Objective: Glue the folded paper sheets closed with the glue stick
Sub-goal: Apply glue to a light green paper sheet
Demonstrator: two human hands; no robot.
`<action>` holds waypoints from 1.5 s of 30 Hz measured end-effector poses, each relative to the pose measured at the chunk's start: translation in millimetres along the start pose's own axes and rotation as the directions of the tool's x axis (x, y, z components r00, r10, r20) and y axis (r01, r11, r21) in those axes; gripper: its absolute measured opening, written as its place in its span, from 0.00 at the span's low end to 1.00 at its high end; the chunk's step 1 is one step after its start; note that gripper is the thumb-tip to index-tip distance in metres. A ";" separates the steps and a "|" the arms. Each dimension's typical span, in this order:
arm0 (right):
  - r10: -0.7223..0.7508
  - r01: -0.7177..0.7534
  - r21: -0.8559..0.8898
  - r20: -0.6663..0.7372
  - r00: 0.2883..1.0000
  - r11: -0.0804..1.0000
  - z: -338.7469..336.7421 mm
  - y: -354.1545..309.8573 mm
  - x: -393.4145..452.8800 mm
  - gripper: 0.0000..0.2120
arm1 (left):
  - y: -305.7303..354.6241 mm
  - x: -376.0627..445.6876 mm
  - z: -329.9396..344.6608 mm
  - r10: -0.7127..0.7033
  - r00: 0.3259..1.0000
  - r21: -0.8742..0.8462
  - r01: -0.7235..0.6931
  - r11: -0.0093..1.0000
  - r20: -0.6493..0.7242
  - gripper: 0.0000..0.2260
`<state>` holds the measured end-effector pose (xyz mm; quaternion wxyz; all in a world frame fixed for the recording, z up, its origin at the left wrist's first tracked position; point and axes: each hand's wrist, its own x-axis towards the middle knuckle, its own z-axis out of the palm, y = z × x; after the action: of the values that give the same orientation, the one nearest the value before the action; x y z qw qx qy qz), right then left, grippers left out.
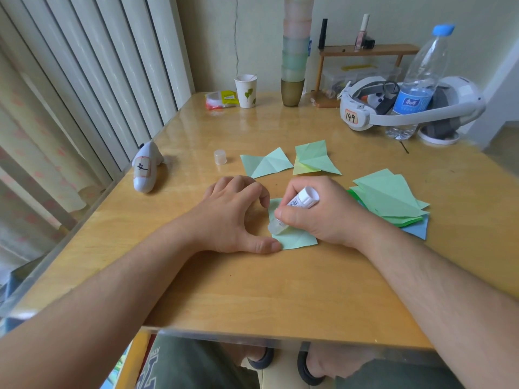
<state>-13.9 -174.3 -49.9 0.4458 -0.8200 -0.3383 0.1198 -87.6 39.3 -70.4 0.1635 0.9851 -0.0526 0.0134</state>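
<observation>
Crowding the upper right of the frame are a clear water bottle (418,77) with a blue cap, a white headset (393,108) marked 149, and a small wooden shelf (365,50); a tall stack of cups (295,51) and a paper cup (246,89) stand at upper centre, and a white controller (146,168) lies at the left edge of the wooden table (252,290). Just above the hands lie the clear glue cap (220,157), two folded green sheets (265,162) and (316,158), and at right centre a pile of folded sheets (393,200) in green over blue. At frame centre the right hand (323,217) is wrapped around the glue stick (303,199), thumb and fingers curled on its white barrel, its clear lower end tilted down and touching the light green folded sheet (295,240) that lies flat on the table under both hands. That hand covers much of the sheet's right part. The left hand (233,214) rests beside it with fingers curled under, thumb tip pressed on the sheet's left corner and a bent forefinger at its upper edge.
</observation>
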 end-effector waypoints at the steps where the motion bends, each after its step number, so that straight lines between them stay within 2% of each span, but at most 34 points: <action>1: -0.001 0.001 -0.006 0.002 1.000 1.000 0.0 -0.2 0.2 0.08 | 0.1 -0.1 0.0 -0.001 1.000 0.001 0.001 1.000 0.002 0.34; 15: 0.036 -0.038 -0.105 -0.022 0.999 0.994 -25.4 12.3 -1.8 0.09 | 1.8 -1.2 -1.6 -0.001 1.000 0.002 0.001 1.000 0.009 0.32; 29: 0.038 -0.042 -0.094 -0.045 0.998 0.995 -24.0 15.4 -0.3 0.09 | 1.1 -1.1 -1.1 0.002 1.000 0.008 -0.002 1.000 0.012 0.31; 31: 0.019 -0.021 -0.035 -0.074 0.997 0.999 -24.6 15.3 0.3 0.10 | 0.9 -1.0 -1.2 0.003 1.000 0.010 -0.003 1.000 0.011 0.31; 35: -0.022 0.060 0.230 -0.163 0.986 0.971 -24.9 14.0 2.0 0.14 | 0.8 -1.0 -1.5 0.001 1.000 0.009 -0.001 1.000 0.014 0.31; 40: -0.071 0.127 0.335 -0.176 0.982 0.934 -13.7 10.5 3.0 0.14 | 1.6 -1.1 -1.2 0.005 1.000 0.008 -0.005 1.000 0.010 0.30; 45: -0.092 0.102 0.150 -0.074 0.993 0.983 -2.9 9.2 0.9 0.12 | 1.5 -1.6 -1.1 0.007 1.000 0.017 -0.007 1.000 0.004 0.31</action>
<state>-7.6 -179.0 -55.6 0.5241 -0.7692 -0.3527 0.0963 -89.4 38.3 -69.0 0.1550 0.9862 -0.0563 0.0125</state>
